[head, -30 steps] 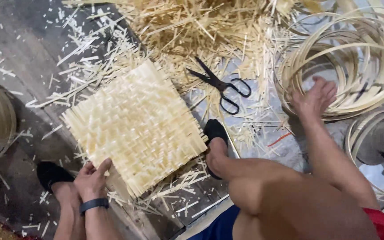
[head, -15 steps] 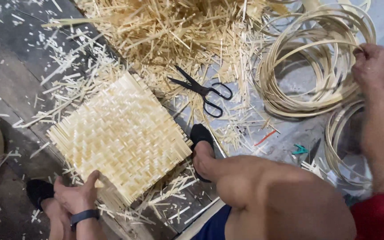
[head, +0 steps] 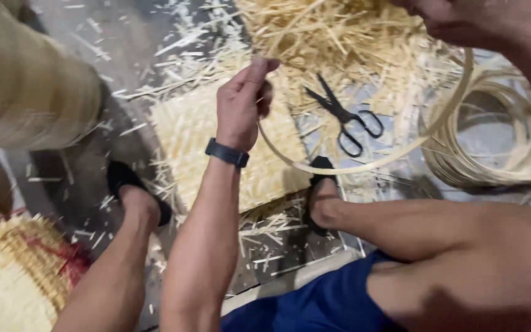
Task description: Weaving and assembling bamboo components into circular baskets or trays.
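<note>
I am seeing a thin bamboo hoop [head: 394, 161] being held up above the floor, arcing between my two hands. My left hand [head: 241, 104] is pinching one end of it between thumb and fingers, a black wristband [head: 227, 153] sitting just below on the wrist. My right hand [head: 462, 21] is gripping the hoop at the far side, fingers curled shut around the strip, though the frame edge is cutting it off.

Below the left hand a square woven bamboo mat [head: 216, 147] is lying flat, pinned by my feet in black shoes [head: 318, 190]. Black-handled scissors [head: 345, 120] are lying between the hands, inside the hoop's arc. A heap of bamboo slivers [head: 327, 37] is lying beyond them. Coiled bamboo strips [head: 499, 141] are resting under the right hand.
</note>
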